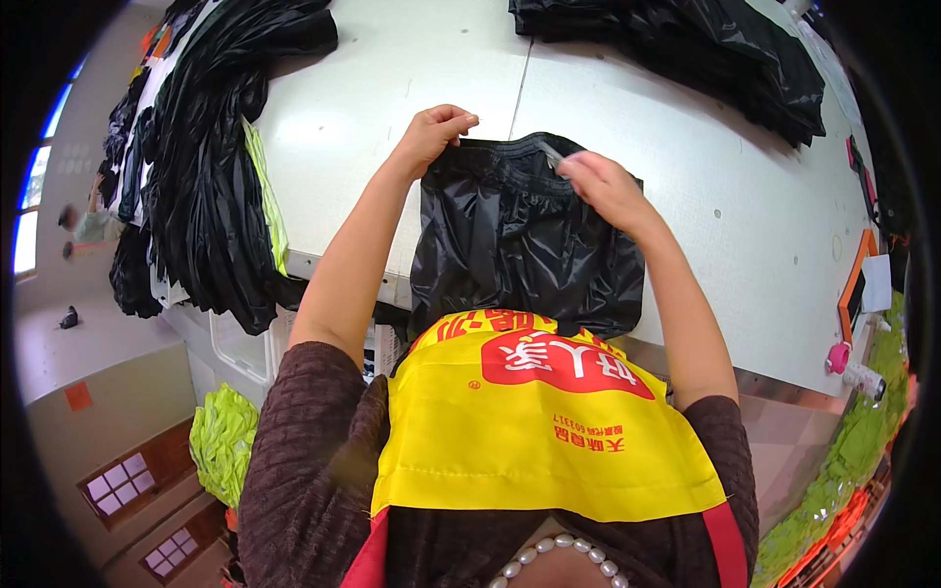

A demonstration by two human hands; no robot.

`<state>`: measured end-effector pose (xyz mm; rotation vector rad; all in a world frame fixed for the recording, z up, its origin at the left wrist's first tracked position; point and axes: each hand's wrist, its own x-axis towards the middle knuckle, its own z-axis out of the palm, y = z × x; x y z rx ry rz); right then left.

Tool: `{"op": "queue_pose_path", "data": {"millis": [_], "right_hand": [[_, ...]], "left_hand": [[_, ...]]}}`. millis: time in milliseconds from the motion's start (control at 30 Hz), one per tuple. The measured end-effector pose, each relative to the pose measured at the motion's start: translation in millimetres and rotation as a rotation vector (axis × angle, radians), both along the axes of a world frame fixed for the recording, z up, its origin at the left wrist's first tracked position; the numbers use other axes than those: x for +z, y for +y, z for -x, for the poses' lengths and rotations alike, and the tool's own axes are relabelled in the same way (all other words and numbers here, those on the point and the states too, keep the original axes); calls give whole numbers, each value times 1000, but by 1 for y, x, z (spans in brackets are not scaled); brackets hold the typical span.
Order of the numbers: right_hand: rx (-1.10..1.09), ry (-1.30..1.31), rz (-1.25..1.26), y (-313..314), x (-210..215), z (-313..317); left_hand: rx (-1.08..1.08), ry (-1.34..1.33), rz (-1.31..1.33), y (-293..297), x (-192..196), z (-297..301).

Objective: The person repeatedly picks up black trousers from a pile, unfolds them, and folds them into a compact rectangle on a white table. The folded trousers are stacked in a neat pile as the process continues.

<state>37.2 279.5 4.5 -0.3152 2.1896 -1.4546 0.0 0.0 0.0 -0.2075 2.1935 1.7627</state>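
A shiny black garment point(529, 235) with a gathered elastic waistband lies in front of me, its lower part hanging over the table's near edge against my yellow apron. My left hand point(439, 134) is closed in a pinch at the left end of the waistband. At the waistband's right side, my right hand point(606, 188) is closed on a thin grey thing point(551, 153), slightly blurred, whose kind I cannot make out. Its tip reaches over the band's inner side. The garment's legs, if any, are hidden in the folds.
The white table point(392, 78) has a seam running away from me. A heap of black garments point(211, 167) hangs over its left side; another black pile point(686, 59) lies far right. A bottle with a pink cap point(855, 370) and an orange frame point(855, 284) are at right.
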Motion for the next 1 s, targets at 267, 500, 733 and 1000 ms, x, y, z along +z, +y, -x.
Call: {"op": "queue_pose_path", "data": {"millis": [267,500,733,1000], "right_hand": [[-44,212,-189,-24,14,16],[-680,386,-802,207,-62,-26],[-723,222,-1383,304,-58,-84],[-59,570,-319,111,-30,-4]], "left_hand": [[219,141,-150,-40,14,-16],[367,196,672,-162,-10,-140],[205,280,505,-67,-20,-145],[-656,452,1147,34,2,-43]]}}
